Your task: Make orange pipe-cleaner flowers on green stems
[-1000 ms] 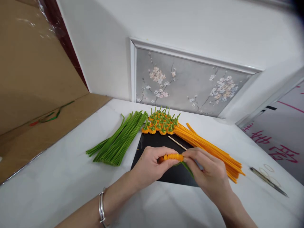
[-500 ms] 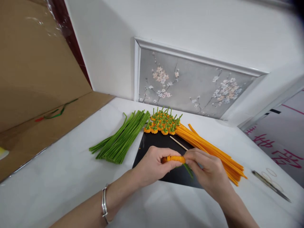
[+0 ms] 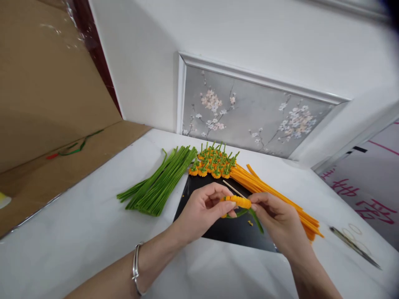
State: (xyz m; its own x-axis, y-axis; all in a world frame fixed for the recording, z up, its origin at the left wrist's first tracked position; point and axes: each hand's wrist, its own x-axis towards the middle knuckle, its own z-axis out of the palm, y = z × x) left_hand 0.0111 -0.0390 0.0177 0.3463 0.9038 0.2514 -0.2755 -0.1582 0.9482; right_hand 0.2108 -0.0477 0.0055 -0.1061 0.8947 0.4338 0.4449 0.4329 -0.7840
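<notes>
Over the black mat [image 3: 224, 234], my left hand [image 3: 199, 211] pinches the left part of an orange pipe-cleaner coil [image 3: 239, 201] between thumb and fingers. The thumb and fingertips of my right hand [image 3: 279, 220] close on the coil's right end. A green pipe cleaner [image 3: 257, 222] loops beneath the coil, with its tail hanging down near my right fingertips. A thin wooden stick [image 3: 234, 189] lies just behind the coil, partly hidden. Several small orange pumpkins [image 3: 215, 164] with green stems stand grouped at the mat's far edge.
Green pipe cleaners [image 3: 162, 182] lie bundled on the left of the white table [image 3: 102, 232]. Orange pipe cleaners [image 3: 274, 193] stretch out at right. A slim dark pointed tool [image 3: 355, 247] lies beside thin rings [image 3: 354, 228]. Cardboard [image 3: 46, 83] borders the left; a wall panel stands behind.
My left fingers have loosened and spread, and the coil has shifted slightly right, showing more of its length. More of the green pipe cleaner shows below it. An orange scrap now shows on the mat.
</notes>
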